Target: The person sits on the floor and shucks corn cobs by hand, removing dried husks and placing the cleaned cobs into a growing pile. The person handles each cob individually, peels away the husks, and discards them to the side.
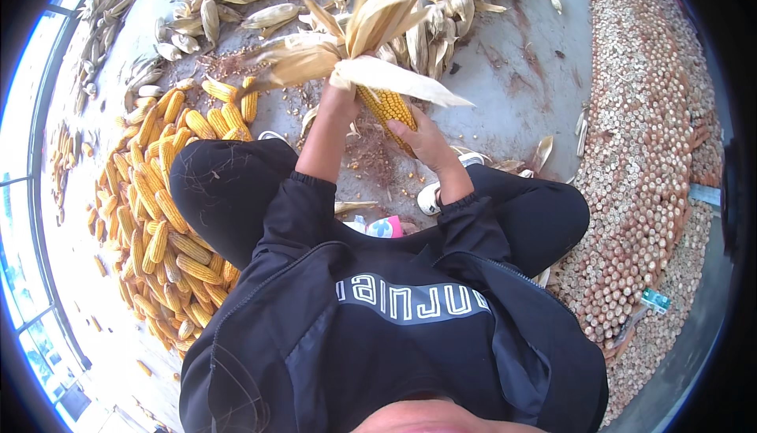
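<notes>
Between my two hands is a yellow ear of corn, tilted, with its kernels bared along most of its length. My right hand is closed around its lower end. At the upper end my left hand grips the base of the dry husk, and the leaves partly hide its fingers. Those pale leaves are peeled back and fan out upward and to both sides; some are blurred. Just below the ear, loose kernels and brown corn silk litter the concrete floor.
Husked ears are heaped beside my left knee. Unhusked ears lie ahead, and more at far left. A long stack of corn cobs runs along the right. A pink-and-white packet sits before my lap.
</notes>
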A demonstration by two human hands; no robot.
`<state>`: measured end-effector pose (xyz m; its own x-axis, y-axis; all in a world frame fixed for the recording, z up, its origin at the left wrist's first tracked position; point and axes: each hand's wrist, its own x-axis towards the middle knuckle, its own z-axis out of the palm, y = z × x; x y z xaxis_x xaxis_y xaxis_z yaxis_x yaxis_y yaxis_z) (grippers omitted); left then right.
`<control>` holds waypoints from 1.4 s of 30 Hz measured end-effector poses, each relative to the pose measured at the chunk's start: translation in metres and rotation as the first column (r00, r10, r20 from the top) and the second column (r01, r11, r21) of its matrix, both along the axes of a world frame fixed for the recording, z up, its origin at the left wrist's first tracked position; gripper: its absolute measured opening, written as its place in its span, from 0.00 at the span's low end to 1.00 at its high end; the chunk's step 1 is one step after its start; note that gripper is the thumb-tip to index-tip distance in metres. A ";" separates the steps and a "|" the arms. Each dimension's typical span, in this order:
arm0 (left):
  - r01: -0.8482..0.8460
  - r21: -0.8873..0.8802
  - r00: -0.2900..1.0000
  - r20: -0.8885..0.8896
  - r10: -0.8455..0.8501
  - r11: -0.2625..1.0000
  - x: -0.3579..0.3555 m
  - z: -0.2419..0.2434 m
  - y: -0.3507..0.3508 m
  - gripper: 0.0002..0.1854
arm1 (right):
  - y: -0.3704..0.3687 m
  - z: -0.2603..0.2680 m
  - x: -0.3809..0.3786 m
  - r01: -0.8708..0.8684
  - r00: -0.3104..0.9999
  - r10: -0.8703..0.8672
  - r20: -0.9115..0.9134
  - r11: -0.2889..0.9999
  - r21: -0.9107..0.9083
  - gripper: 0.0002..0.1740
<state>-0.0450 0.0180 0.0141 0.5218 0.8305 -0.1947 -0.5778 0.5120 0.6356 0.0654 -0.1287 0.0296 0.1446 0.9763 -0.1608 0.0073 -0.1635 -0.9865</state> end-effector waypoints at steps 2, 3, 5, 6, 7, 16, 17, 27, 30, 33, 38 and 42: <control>0.084 0.090 0.992 -0.103 -0.074 0.992 0.002 -0.005 0.007 0.16 | -0.004 -0.010 0.008 0.003 0.999 -0.007 0.051 0.997 0.083 0.35; 0.120 0.133 0.982 -0.163 -0.098 0.984 0.001 -0.001 0.007 0.15 | -0.005 -0.009 0.008 -0.006 0.998 -0.003 0.069 0.992 0.125 0.35; 0.095 0.337 0.947 -0.321 0.020 0.937 -0.006 0.006 0.007 0.19 | -0.007 -0.006 0.007 -0.003 0.934 -0.021 0.357 0.998 0.067 0.33; 0.116 0.333 0.983 -0.172 -0.061 0.936 -0.005 0.023 0.008 0.19 | -0.005 -0.007 0.011 -0.026 0.900 0.056 0.433 0.997 -0.075 0.33; 0.130 0.335 0.991 -0.023 -0.129 0.933 -0.006 0.047 0.008 0.19 | -0.003 -0.009 0.013 -0.048 0.859 0.150 0.490 0.976 -0.214 0.33; -0.233 0.368 0.972 0.103 0.210 0.900 -0.021 0.057 0.030 0.20 | -0.006 -0.012 0.002 0.067 0.899 -0.044 0.436 0.997 -0.037 0.34; -0.272 0.269 0.962 0.063 0.265 0.924 -0.029 0.044 0.037 0.21 | -0.006 -0.016 0.002 0.078 0.911 -0.073 0.406 0.997 0.006 0.33; 0.162 -0.097 0.987 -0.004 -0.164 0.982 -0.024 -0.016 0.011 0.22 | -0.002 -0.018 0.011 0.140 0.984 -0.152 0.090 0.982 0.126 0.31; -0.106 -0.204 0.966 0.209 0.149 0.973 -0.024 0.000 0.022 0.28 | -0.005 -0.022 0.018 0.211 0.965 -0.215 -0.150 0.977 -0.038 0.27; -0.501 -0.341 0.860 -0.088 0.503 0.795 -0.027 -0.006 0.030 0.29 | -0.004 -0.027 0.019 0.282 0.916 -0.286 -0.280 0.958 -0.053 0.23; 0.255 -0.082 0.919 -0.290 -0.268 0.963 -0.004 -0.034 -0.012 0.28 | 0.000 -0.065 0.025 0.416 0.902 -0.386 -0.192 0.897 0.147 0.27; 0.282 0.120 0.939 -0.239 -0.248 0.952 0.006 0.004 -0.028 0.26 | -0.001 -0.042 0.021 0.261 0.965 -0.261 -0.010 0.960 0.104 0.31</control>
<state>-0.0386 -0.0095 0.0178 0.6855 0.6962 -0.2131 -0.2721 0.5164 0.8119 0.0868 -0.1300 -0.0121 0.3971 0.9158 -0.0600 -0.0185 -0.0574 -0.9982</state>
